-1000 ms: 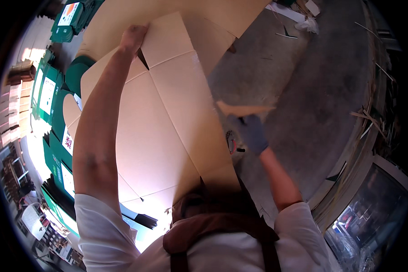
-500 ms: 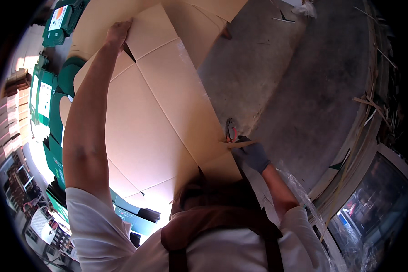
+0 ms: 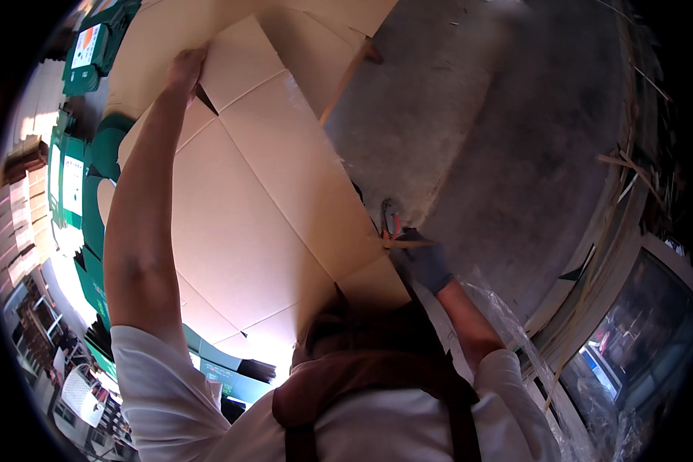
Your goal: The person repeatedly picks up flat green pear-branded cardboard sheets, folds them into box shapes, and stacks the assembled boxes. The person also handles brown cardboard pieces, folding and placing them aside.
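A large creased cardboard sheet [image 3: 246,192], tan with slots cut at its folds, tilts in front of my body. At its far left edge, my bare left hand [image 3: 186,71] is closed around the border of a flap. My right hand [image 3: 425,263], in a dark grey glove, is closed at the near right edge, where a narrow tan cardboard strip [image 3: 412,244] crosses its fingers. Just beyond the glove a small hand tool [image 3: 391,219] with red and black parts shows; whether the hand holds it is unclear. The right fingertips are partly hidden by the cardboard.
More cardboard [image 3: 316,46] lies beyond the sheet. Green printed boxes [image 3: 73,173] are stacked at the left. Concrete floor [image 3: 454,138] spreads to the right, with clear plastic film [image 3: 500,312], loose straps [image 3: 631,173] and a framed glass panel [image 3: 624,331] along that side.
My left hand and the sheet's far end have shifted slightly left and nearer. The right hand stays at the near right edge, its grip looking the same.
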`<state>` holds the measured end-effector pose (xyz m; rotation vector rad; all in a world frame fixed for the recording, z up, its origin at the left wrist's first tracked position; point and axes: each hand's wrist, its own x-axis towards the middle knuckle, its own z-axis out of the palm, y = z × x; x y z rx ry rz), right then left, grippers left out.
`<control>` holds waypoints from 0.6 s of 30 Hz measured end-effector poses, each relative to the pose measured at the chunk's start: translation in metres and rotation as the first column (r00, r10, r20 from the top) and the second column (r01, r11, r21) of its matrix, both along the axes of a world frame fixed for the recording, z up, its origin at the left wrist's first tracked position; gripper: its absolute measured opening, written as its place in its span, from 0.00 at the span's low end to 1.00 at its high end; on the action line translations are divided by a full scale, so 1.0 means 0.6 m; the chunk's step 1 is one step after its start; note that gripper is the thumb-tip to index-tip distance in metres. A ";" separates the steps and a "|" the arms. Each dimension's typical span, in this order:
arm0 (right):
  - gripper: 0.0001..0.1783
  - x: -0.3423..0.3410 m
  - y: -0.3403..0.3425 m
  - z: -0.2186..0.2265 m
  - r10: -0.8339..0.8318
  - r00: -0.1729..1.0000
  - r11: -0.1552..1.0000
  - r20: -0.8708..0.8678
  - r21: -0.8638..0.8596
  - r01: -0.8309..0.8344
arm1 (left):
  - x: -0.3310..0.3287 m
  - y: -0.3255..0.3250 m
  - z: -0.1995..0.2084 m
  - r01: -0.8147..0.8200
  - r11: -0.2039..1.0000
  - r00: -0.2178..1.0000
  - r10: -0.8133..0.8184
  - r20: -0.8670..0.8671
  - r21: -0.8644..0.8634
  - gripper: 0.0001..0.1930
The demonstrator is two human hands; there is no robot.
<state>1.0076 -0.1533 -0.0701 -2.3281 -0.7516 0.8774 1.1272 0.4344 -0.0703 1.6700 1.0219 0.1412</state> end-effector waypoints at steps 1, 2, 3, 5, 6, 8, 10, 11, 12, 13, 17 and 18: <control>0.17 -0.002 -0.001 -0.002 0.040 0.999 0.999 0.025 0.029 -0.041 | 0.003 -0.001 -0.001 -0.006 1.000 1.000 0.006 0.000 -0.027 0.20; 0.15 -0.005 -0.002 -0.007 0.028 0.999 0.999 0.037 -0.022 -0.027 | 0.006 -0.003 -0.003 -0.010 0.998 1.000 0.010 0.000 -0.056 0.21; 0.14 -0.010 -0.003 -0.016 0.015 0.999 0.997 0.050 -0.074 -0.011 | 0.011 -0.005 -0.005 0.000 0.997 1.000 0.001 0.004 -0.083 0.21; 0.13 0.000 0.001 -0.009 -0.104 0.994 0.989 -0.026 -0.113 0.100 | 0.020 -0.008 -0.015 0.027 0.991 1.000 -0.026 0.014 -0.130 0.22; 0.13 0.011 -0.003 -0.003 -0.216 0.970 0.972 -0.110 -0.114 0.204 | 0.025 -0.010 -0.024 0.035 0.994 0.999 -0.035 0.003 -0.108 0.22; 0.15 0.025 -0.009 0.016 -0.347 0.919 0.938 -0.185 -0.072 0.340 | 0.020 0.019 -0.065 0.031 1.000 0.999 -0.031 -0.033 -0.004 0.22; 0.17 0.067 -0.044 0.045 -0.432 0.900 0.902 -0.060 -0.006 0.432 | 0.028 0.081 -0.103 0.201 0.976 0.969 -0.187 -0.162 0.079 0.24; 0.19 0.082 -0.053 0.052 -0.532 0.846 0.843 0.043 0.124 0.523 | 0.019 0.092 -0.135 0.171 0.984 0.974 -0.175 0.143 0.042 0.25; 0.18 0.107 -0.054 0.058 -0.619 0.772 0.770 -0.144 0.085 0.633 | -0.035 0.192 -0.132 0.298 0.954 0.915 -0.281 0.289 -0.017 0.23; 0.17 0.128 -0.108 0.083 -0.749 0.619 0.644 -0.236 -0.042 0.763 | 0.001 0.093 -0.163 0.136 0.978 0.984 -0.115 0.136 -0.158 0.25; 0.10 0.258 -0.258 0.148 -0.852 0.259 0.200 -0.455 0.174 0.964 | -0.029 0.175 -0.128 0.048 0.999 0.988 -0.049 0.143 0.014 0.16; 0.08 0.287 -0.304 0.170 -0.854 0.169 0.062 -0.491 0.227 0.972 | -0.017 0.164 -0.118 0.067 0.998 0.990 -0.069 0.120 0.020 0.15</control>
